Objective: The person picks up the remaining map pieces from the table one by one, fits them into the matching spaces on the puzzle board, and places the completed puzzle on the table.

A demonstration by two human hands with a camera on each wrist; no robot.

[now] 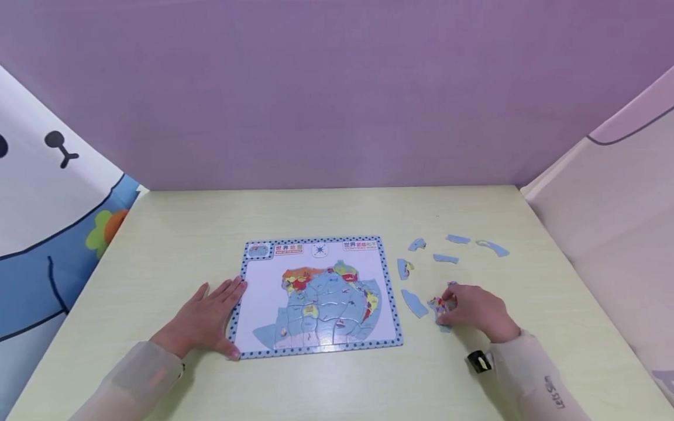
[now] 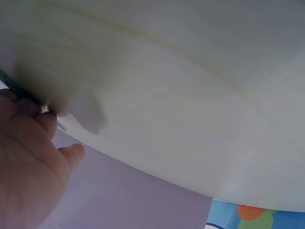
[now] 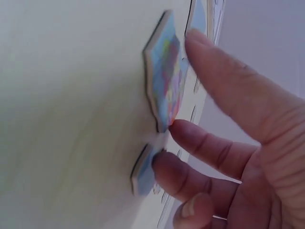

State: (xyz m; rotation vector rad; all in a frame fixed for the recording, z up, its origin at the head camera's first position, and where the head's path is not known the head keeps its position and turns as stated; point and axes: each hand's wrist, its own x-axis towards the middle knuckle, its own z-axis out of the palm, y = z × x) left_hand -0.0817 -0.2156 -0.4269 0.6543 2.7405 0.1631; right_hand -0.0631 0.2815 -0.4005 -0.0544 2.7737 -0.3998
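Nearest you, at lower left of the head view, your left hand (image 1: 207, 316) lies wide, fingers spread, fingertips and thumb touching the left edge of the board (image 1: 263, 286). At lower right, your right hand (image 1: 476, 310) is fairly narrow over a coloured piece (image 3: 167, 71), with the thumb by one side and a fingertip at its end; you can't tell from here whether it is gripped. A small blue piece (image 3: 144, 174) sits just beside your other fingers in the right wrist view. If they curl in, they could drag it along, and a fingertip hold on so thin an edge could slip.

The board lies at the centre of the worktop (image 1: 337, 389), the joined map (image 1: 325, 313) covering its middle and lower right. If your left hand pushed sideways, the board could slide and the joins might spread; the blue corner piece (image 1: 265, 336) jutting at the map's lower left looks easiest to knock.

Farther up, right of the board, the loose pieces (image 1: 446, 258) lie scattered; a sweeping sleeve might shift them. Behind stands the purple wall (image 1: 337, 93).
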